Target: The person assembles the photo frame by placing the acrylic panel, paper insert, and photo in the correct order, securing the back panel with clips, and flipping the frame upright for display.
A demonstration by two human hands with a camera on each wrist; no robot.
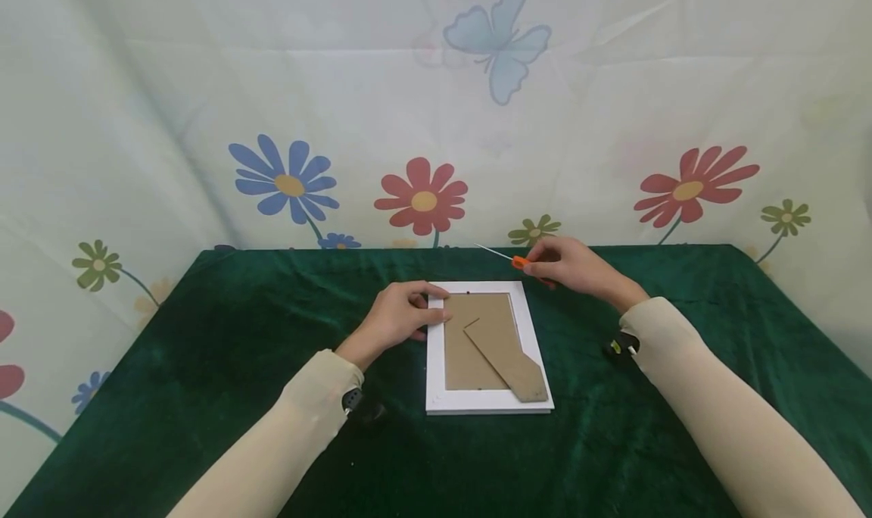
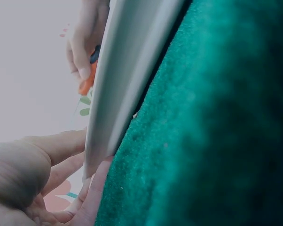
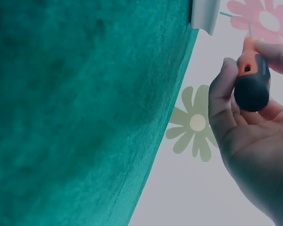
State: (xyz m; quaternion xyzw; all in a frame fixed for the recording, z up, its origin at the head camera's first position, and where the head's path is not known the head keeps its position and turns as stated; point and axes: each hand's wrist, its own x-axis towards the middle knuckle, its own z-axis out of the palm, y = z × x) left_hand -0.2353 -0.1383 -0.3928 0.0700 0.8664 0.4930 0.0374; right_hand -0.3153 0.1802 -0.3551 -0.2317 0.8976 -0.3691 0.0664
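Note:
A white picture frame (image 1: 439, 400) lies with its brown backing board (image 1: 470, 366) upward. A brown easel stand (image 1: 527, 378) slants across that board. My left hand (image 1: 398, 313) grips the frame's upper left edge, thumb on top; in the left wrist view, fingers reach under the rim. Beyond the frame's upper right corner, my right hand (image 1: 572, 264) holds a screwdriver (image 1: 521, 262) in the air. Its thin shaft points up and left, apart from the frame. The right wrist view shows the orange and black handle (image 3: 252, 92) pinched between thumb and fingers.
Dark green velvet cloth (image 1: 272, 313) covers the table under the frame. Behind the table's far edge hangs a pale curtain (image 1: 354, 101) printed with flowers and a butterfly. A dark wrist device shows at each cream sleeve.

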